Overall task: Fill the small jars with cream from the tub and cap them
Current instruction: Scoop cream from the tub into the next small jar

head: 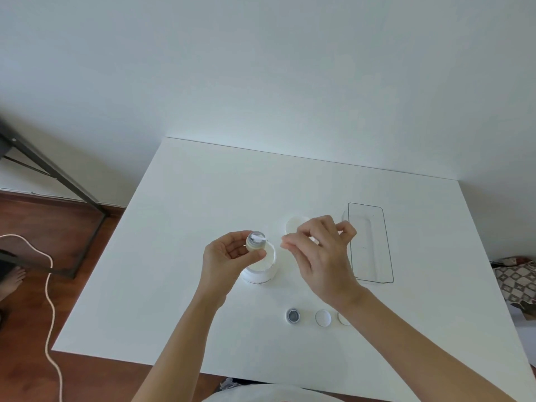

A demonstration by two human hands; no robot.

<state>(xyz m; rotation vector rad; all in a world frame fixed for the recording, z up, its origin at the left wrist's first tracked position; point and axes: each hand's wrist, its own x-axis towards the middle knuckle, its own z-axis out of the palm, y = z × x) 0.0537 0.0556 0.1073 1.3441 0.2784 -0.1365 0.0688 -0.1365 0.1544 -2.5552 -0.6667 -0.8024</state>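
Left hand [229, 256]: fingers hold small jar [255, 241] over the open tub [262, 269], mid-surface. Keep the jar above the tub so drips fall back. Right hand [322, 250]: fingers pinched narrow, contents unclear. Load small dabs.

Hidden and cut-off parts around the tub [259, 269]

The tub's near-left rim is covered by the left hand [224, 258], and its label is too small to be read. Behind and right of the tub, its lid [294, 224] is half hidden by the right hand [322, 250]. Whether anything is pinched in those fingertips cannot be told. Nearer than the tub, one white disc [343, 319] is partly covered by the right forearm.
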